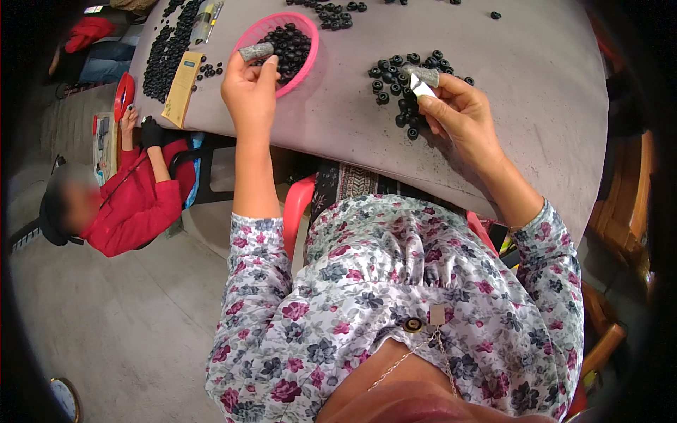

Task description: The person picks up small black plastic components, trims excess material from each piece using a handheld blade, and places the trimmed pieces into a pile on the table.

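Note:
My left hand (pixel 252 95) is at the near-left rim of a pink plastic basket (pixel 315 56) full of small black round parts (pixel 290 49). A grey wrap (pixel 256 51) covers its index finger. Thumb and index are bent together there; whether a part sits between them I cannot make out. My right hand (pixel 462 116) pinches a small white pointed piece, like a short blade (pixel 422 86), between thumb and index finger. That index finger wears a grey wrap (pixel 424 76) too. Under and around these fingertips lies a loose pile of black ring-shaped parts (pixel 412 116) on the table.
The grey-covered table (pixel 536 106) curves toward me. More black parts (pixel 168 60) are heaped at the far left, beside a tan packet (pixel 183 88) and a clear pouch (pixel 204 21). Another cluster (pixel 335 15) lies behind the basket. At left sits a person in red (pixel 144 204).

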Tool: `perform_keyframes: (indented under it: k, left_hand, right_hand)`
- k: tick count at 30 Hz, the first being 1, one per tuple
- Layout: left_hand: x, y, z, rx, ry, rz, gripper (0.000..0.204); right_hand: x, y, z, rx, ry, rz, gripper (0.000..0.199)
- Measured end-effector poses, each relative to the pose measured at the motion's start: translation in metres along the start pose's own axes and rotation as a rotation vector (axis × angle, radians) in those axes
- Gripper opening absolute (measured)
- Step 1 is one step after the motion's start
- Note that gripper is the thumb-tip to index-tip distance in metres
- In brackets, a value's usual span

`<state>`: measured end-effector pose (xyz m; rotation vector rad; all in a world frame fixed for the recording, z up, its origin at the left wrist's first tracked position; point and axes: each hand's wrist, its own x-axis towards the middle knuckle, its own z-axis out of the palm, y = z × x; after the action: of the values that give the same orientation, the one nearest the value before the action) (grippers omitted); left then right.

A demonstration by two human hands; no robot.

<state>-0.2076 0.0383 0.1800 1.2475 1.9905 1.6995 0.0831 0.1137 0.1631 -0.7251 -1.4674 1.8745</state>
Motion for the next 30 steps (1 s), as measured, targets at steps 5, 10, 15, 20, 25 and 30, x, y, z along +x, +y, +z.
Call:
perform_keyframes:
  k: [5, 10, 15, 20, 25, 30]
  left_hand:
    - [-0.049, 0.024, 0.047, 0.182, -0.252, 0.084, 0.008]
    - [-0.058, 0.017, 0.062, 0.238, -0.318, 0.113, 0.019]
    - [-0.051, 0.019, 0.062, 0.315, -0.306, 0.214, 0.020]
    - [-0.050, 0.023, 0.063, 0.408, -0.331, 0.306, 0.017]
    - [-0.046, 0.033, 0.053, 0.348, -0.449, 0.273, 0.019]
    - [-0.042, 0.040, 0.032, 0.428, -0.447, 0.355, 0.022]
  right_hand:
    - [0.007, 0.004, -0.002, 0.058, -0.007, -0.047, 0.017]
    - [0.005, -0.005, 0.005, 0.067, -0.011, -0.011, 0.016]
    - [0.004, -0.010, 0.009, 0.029, -0.022, 0.012, 0.015]
    - [0.006, -0.013, 0.012, 0.023, -0.027, 0.020, 0.013]
    - [0.003, -0.018, 0.022, 0.008, -0.007, 0.029, 0.011]
    - [0.002, -0.029, 0.041, -0.026, -0.007, 0.015, 0.011]
